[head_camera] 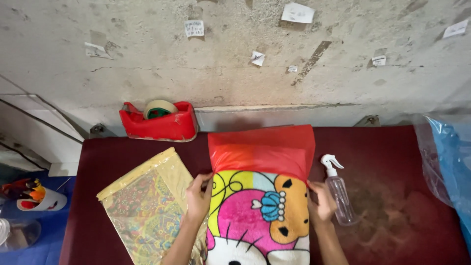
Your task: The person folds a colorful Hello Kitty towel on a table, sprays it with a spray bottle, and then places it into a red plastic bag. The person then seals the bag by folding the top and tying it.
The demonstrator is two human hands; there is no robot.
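Note:
A folded fleece blanket (255, 216) with a bright cartoon print lies on the dark red table (387, 147), its far end tucked inside a translucent red plastic bag (262, 149). My left hand (197, 198) pinches the bag's open edge at the blanket's left side. At the right side, my right hand (321, 201) grips the same edge. Both hands sit at the mouth of the bag, one on each side of the blanket.
A yellow-edged clear packet with patterned cloth (144, 208) lies left of the blanket. A clear spray bottle (338, 191) rests to the right. A red tape dispenser (159, 121) stands at the wall. Blue plastic sheeting (451, 157) hangs at the far right.

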